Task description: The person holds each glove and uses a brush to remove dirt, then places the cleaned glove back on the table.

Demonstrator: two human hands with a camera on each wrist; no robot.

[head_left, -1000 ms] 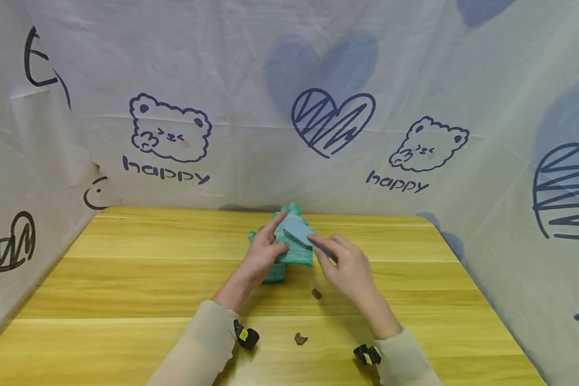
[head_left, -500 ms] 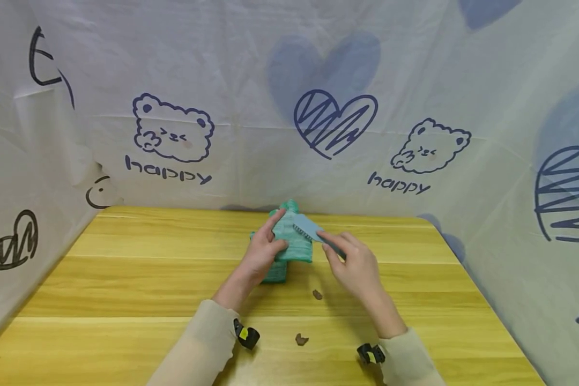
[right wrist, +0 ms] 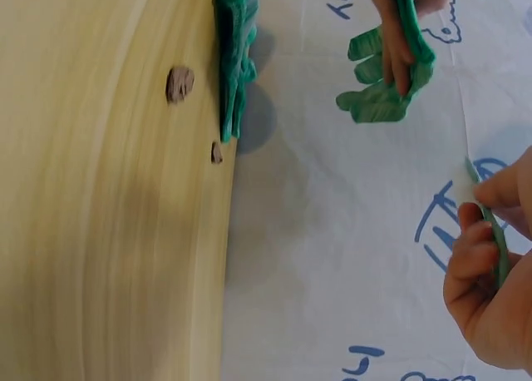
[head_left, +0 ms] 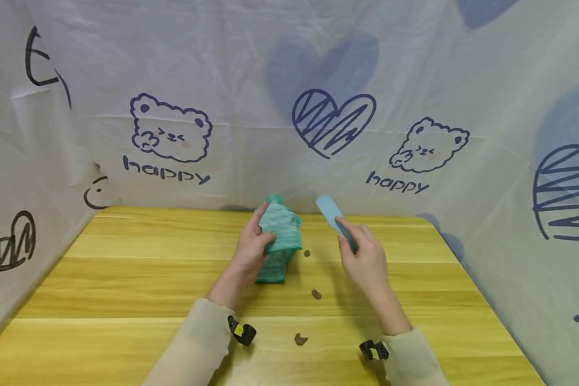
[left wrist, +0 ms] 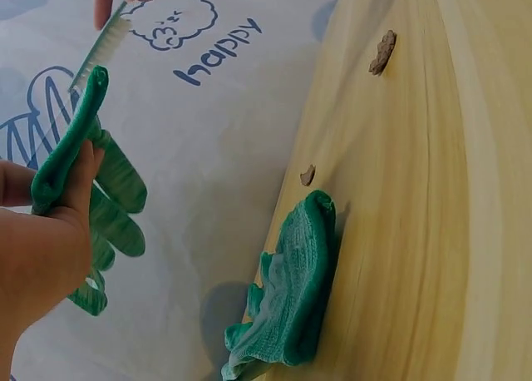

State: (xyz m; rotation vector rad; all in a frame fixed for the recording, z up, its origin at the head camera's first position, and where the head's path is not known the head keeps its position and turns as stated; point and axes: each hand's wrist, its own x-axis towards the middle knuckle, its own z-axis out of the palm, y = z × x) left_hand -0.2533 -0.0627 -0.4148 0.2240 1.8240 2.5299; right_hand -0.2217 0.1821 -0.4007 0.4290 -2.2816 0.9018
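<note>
My left hand (head_left: 247, 249) pinches a green knitted work glove (head_left: 284, 224) near its cuff, raised above the table, as the left wrist view shows. The held glove's fingers dangle in both wrist views. A second green glove (left wrist: 293, 285) lies on the table below it, partly covered in the head view. My right hand (head_left: 369, 262) grips a light blue brush (head_left: 329, 211) by its handle, to the right of the held glove and apart from it. Pale bristles show on the brush in the left wrist view.
Three small brown pieces lie on the wood-grain table (head_left: 125, 289): a near piece (head_left: 301, 339), a middle piece (head_left: 316, 294) and a smaller piece (head_left: 306, 253) beside the gloves. A white printed cloth (head_left: 251, 150) hangs behind the table.
The brush has come off the glove and moved right, its head now tipped up. The held glove has shifted left and turned. A third brown piece now shows on the table.
</note>
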